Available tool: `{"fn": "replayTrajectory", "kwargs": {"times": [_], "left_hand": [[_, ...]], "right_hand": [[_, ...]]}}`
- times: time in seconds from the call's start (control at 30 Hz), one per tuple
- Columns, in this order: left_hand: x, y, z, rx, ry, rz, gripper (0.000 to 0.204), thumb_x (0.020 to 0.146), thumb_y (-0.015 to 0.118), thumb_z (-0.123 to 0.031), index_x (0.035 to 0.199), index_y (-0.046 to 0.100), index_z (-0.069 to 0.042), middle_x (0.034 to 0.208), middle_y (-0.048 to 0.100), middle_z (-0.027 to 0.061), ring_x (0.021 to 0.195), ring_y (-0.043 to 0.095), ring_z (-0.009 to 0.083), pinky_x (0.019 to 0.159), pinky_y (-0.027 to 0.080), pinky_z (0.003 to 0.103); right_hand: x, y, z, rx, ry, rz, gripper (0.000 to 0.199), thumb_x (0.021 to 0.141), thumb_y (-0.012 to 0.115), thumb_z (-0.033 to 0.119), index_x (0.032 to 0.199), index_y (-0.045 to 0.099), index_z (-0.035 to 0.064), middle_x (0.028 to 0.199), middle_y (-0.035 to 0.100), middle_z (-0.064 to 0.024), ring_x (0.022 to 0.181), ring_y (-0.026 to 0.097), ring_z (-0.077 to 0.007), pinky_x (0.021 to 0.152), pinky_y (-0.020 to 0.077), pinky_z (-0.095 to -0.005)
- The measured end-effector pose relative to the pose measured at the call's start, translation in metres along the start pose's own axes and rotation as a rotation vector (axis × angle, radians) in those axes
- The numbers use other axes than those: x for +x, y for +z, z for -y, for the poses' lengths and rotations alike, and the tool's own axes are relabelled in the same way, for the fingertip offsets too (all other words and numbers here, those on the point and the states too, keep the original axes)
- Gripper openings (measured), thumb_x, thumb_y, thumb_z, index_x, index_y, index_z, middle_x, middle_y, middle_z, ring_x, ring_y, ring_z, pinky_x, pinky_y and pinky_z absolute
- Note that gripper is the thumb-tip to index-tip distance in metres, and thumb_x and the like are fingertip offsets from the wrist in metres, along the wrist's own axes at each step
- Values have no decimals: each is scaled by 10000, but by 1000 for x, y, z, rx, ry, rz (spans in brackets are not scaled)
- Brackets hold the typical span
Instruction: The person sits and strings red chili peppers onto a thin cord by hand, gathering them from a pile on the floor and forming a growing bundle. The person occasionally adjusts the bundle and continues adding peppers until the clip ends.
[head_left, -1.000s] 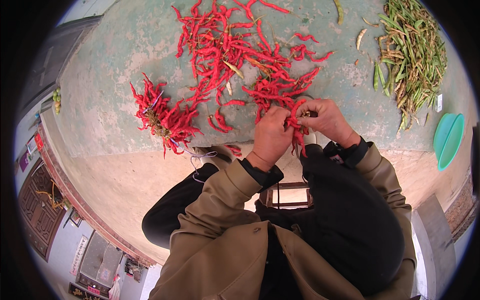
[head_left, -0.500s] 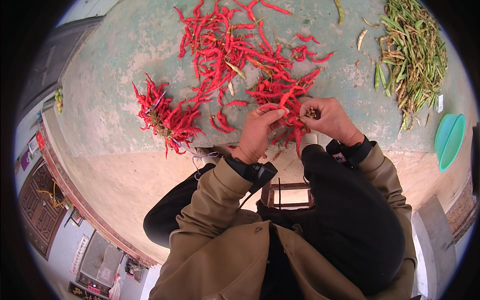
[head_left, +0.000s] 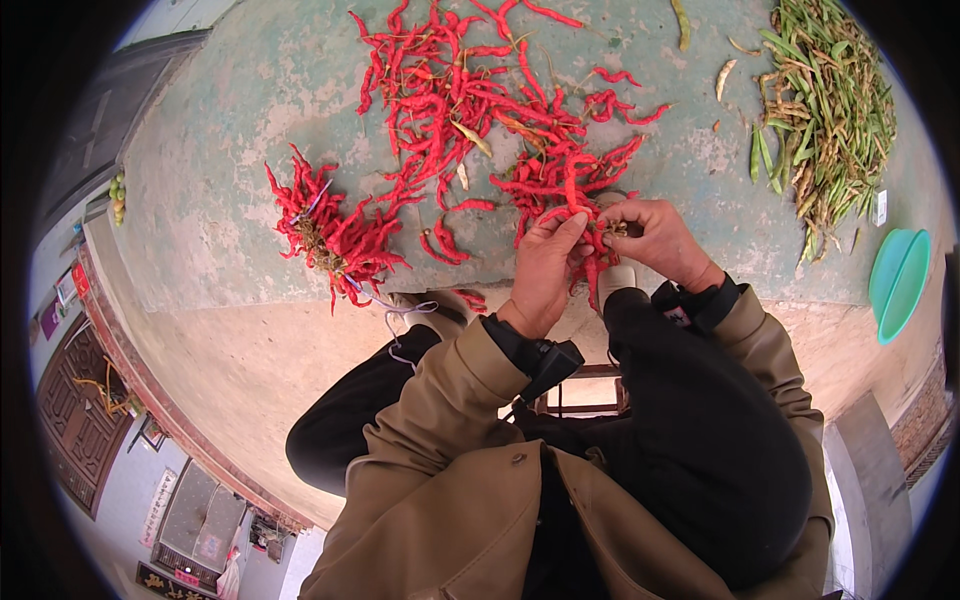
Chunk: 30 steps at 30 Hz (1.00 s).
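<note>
Between my hands is a bunch of red chili peppers [head_left: 592,270], its stems gathered together. My right hand [head_left: 655,238] is closed around the stems, which poke out by its fingertips. Thumb and fingers pinched, my left hand [head_left: 545,265] grips red chili peppers against the left side of the bunch. To the left lies a tied bundle of chili peppers [head_left: 370,240], with pale string [head_left: 390,310] trailing from it toward my left knee. Beyond my hands a loose heap of chili peppers [head_left: 430,105] spreads over the ground.
A pile of green and brown bean pods [head_left: 825,130] lies at the far right. Below it sits a turquoise plastic basin [head_left: 898,285]. Single pods [head_left: 724,80] lie between the heaps. A low wooden stool [head_left: 580,395] shows between my legs.
My left hand has moved right, in against the stems at my right hand, bringing chili peppers to the bunch. My right hand has stayed nearly in place.
</note>
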<state>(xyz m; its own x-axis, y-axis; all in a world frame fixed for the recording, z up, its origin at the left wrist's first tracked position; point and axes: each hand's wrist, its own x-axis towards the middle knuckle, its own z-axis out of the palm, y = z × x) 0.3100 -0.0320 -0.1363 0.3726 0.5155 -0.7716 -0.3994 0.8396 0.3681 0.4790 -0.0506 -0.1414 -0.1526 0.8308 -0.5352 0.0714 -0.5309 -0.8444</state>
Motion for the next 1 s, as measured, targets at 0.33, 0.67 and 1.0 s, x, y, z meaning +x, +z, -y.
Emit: {"fn": "replayTrajectory", "kwargs": {"times": [0.33,0.67,1.0], "left_hand": [[-7,11,-39,270,427,-73,95,899,520,-118,952,559,-49,871,602,46,815,583,133,782,464,264],[1,15,3,-21,280,-120,90,905,502,-84,957,537,-21,954,590,77,904,578,152,848,477,284],[4,9,15,177,306,-112,81,874,557,-64,932,567,-9,869,617,45,768,574,86,699,477,217]], "right_hand": [[2,2,7,-295,-23,31,112,737,666,46,823,613,-2,724,589,-59,646,532,-92,582,438,-246],[1,6,12,-166,-125,-77,98,748,687,50,803,617,8,654,562,5,580,472,-40,517,392,-208],[-2,5,15,-32,-51,-108,95,753,687,48,802,614,11,677,563,19,615,474,-34,538,395,-205]]}}
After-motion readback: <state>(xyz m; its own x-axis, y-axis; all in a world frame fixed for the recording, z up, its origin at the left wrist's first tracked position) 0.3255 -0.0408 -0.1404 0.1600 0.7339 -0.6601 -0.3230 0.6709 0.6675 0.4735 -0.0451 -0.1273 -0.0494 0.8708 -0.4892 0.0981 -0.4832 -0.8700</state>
